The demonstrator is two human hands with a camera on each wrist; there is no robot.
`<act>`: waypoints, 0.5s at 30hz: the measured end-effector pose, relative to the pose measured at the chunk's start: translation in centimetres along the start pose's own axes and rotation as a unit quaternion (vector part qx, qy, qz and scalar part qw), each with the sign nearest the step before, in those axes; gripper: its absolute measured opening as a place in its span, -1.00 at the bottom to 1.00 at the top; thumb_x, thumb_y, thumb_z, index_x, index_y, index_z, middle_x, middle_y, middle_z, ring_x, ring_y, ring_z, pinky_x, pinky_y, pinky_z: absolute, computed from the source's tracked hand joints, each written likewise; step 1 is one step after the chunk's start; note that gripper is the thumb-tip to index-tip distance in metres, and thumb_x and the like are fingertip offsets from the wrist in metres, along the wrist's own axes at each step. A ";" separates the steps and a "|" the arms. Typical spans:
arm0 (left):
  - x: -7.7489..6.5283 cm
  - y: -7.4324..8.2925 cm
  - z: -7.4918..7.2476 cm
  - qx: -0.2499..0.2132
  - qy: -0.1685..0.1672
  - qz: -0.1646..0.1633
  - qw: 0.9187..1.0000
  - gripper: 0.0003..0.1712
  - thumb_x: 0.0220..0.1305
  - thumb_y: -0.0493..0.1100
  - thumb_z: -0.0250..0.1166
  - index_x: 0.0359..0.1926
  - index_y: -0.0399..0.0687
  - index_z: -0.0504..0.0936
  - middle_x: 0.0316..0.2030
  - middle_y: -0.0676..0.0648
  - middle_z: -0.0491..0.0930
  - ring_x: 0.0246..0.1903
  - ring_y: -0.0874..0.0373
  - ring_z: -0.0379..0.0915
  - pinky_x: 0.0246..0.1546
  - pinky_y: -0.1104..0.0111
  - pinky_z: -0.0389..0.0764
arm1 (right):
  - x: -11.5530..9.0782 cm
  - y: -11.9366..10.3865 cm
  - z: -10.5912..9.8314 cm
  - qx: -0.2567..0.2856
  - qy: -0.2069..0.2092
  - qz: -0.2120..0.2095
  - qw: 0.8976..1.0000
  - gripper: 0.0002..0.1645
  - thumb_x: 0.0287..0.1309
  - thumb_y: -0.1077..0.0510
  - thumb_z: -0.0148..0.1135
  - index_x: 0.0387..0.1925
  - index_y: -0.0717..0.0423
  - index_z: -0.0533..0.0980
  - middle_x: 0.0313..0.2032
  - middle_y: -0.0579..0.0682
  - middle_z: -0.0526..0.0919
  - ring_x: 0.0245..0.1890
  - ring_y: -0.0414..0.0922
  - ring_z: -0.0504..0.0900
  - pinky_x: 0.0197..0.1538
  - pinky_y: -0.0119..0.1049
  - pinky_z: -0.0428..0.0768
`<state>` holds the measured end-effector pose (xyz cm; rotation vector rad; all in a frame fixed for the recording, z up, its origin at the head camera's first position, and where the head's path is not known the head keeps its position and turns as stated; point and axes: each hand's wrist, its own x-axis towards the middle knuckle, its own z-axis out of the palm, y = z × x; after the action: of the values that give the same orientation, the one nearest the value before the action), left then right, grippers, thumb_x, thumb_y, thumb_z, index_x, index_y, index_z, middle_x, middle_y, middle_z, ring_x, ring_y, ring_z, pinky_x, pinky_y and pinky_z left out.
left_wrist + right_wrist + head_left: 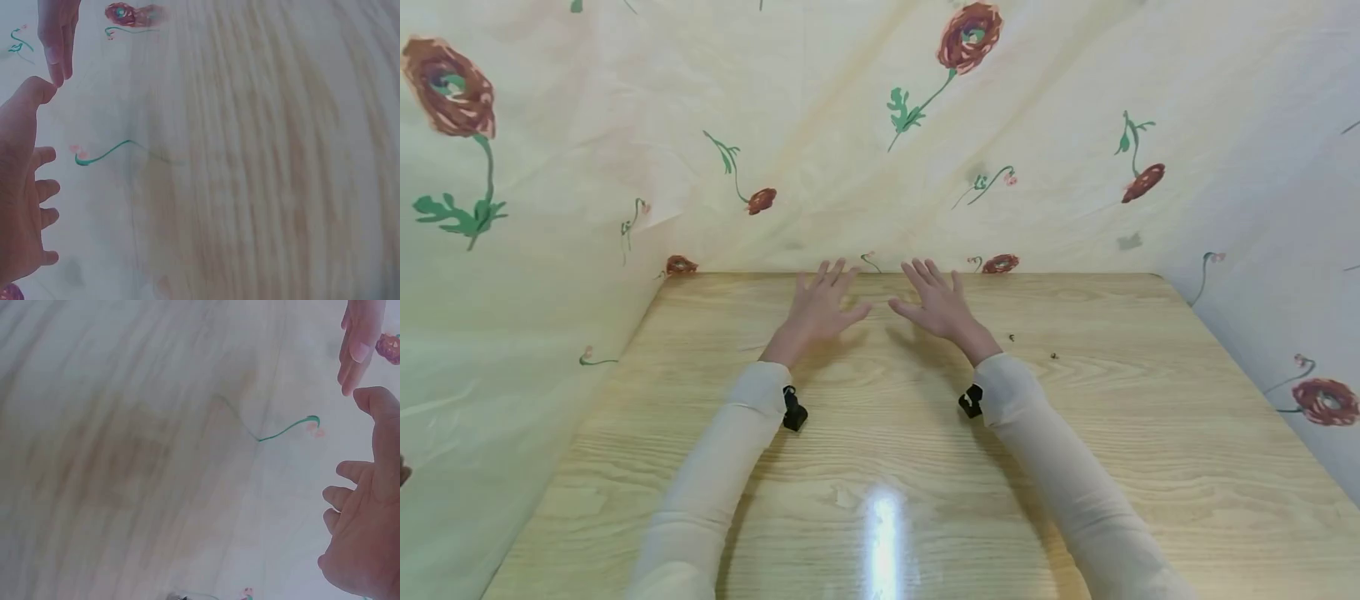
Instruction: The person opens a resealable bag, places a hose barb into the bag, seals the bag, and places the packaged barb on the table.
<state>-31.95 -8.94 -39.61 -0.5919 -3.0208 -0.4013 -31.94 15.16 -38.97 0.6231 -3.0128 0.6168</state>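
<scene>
Pale sleeves (pixel 703 475) nearest; left grip (pixel 822 310), right grip (pixel 938 307) over wooden table (pixel 880 442) near floral cloth (pixel 820 92), fingers (pixel 837 270) spread apart on both.

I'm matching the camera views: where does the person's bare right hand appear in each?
Head: bare right hand, just right of centre.
Left wrist: right hand, near the top left corner.
Right wrist: right hand, at the right edge.
Shared landmark: pale cloth printed with red-brown, green-stemmed flowers.
</scene>
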 end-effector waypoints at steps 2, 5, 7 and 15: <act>-0.1 -0.4 -0.2 0.003 0.000 0.000 1.000 -0.09 0.44 0.39 -0.03 0.63 0.12 0.02 0.63 -0.14 -0.12 0.62 -0.17 -0.27 0.48 -0.32 -0.20 | 0.3 -0.2 0.0 -0.004 0.000 -0.007 1.000 0.00 0.41 -0.38 -0.08 0.63 0.03 -0.07 0.63 0.14 -0.10 0.65 0.11 -0.25 0.52 0.32 -0.41; -0.4 -1.1 -0.5 0.014 0.001 0.001 1.000 -0.10 0.43 0.39 -0.01 0.62 0.10 0.06 0.63 -0.14 -0.06 0.62 -0.16 -0.23 0.47 -0.32 -0.13 | 0.6 -0.8 0.1 -0.006 -0.001 -0.015 1.000 -0.01 0.41 -0.37 -0.08 0.63 0.00 -0.07 0.63 0.12 -0.09 0.65 0.09 -0.24 0.52 0.31 -0.38; -0.8 -1.7 -0.7 0.014 0.003 0.001 1.000 -0.10 0.43 0.37 0.02 0.61 0.09 0.08 0.62 -0.15 -0.03 0.61 -0.16 -0.19 0.46 -0.33 -0.09 | 0.9 -1.3 0.2 -0.007 -0.002 -0.021 1.000 -0.02 0.41 -0.37 -0.08 0.63 -0.02 -0.07 0.63 0.10 -0.09 0.65 0.06 -0.23 0.53 0.30 -0.37; -2.8 -4.6 -2.3 -0.005 0.001 -0.008 1.000 -0.12 0.43 0.28 0.10 0.59 0.02 0.13 0.59 -0.20 0.05 0.59 -0.20 -0.12 0.43 -0.37 -0.05 | 1.8 -3.8 0.9 0.012 -0.006 -0.062 0.998 -0.06 0.42 -0.32 -0.02 0.62 -0.03 -0.01 0.63 0.06 -0.03 0.65 0.02 -0.18 0.53 0.32 -0.30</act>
<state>-31.14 -14.66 -38.75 -0.5692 -3.0243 -0.4169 -32.05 10.99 -38.19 0.8108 -2.9526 0.6468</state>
